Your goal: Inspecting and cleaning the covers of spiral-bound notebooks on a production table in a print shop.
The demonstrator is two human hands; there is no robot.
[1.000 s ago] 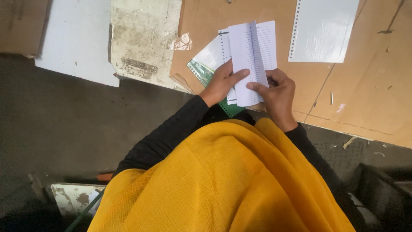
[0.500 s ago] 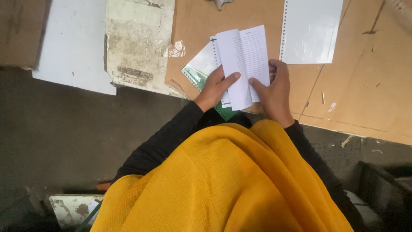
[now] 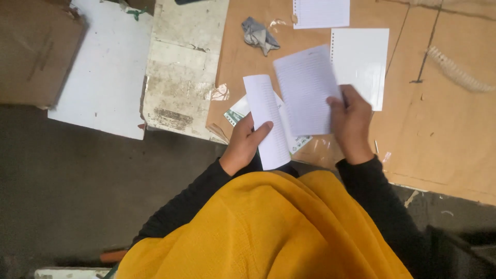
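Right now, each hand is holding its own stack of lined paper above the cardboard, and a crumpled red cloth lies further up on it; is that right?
Not quite: in the head view the crumpled cloth is grey, not red. The rest stands: the left hand and right hand each hold lined paper above the cardboard.

White lined pages [image 3: 306, 93], brown cardboard [image 3: 444, 129], yellow-orange cloth [image 3: 268, 232].

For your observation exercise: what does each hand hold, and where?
Left hand grips one lined paper sheaf near its lower edge; right hand grips another at its lower right corner.
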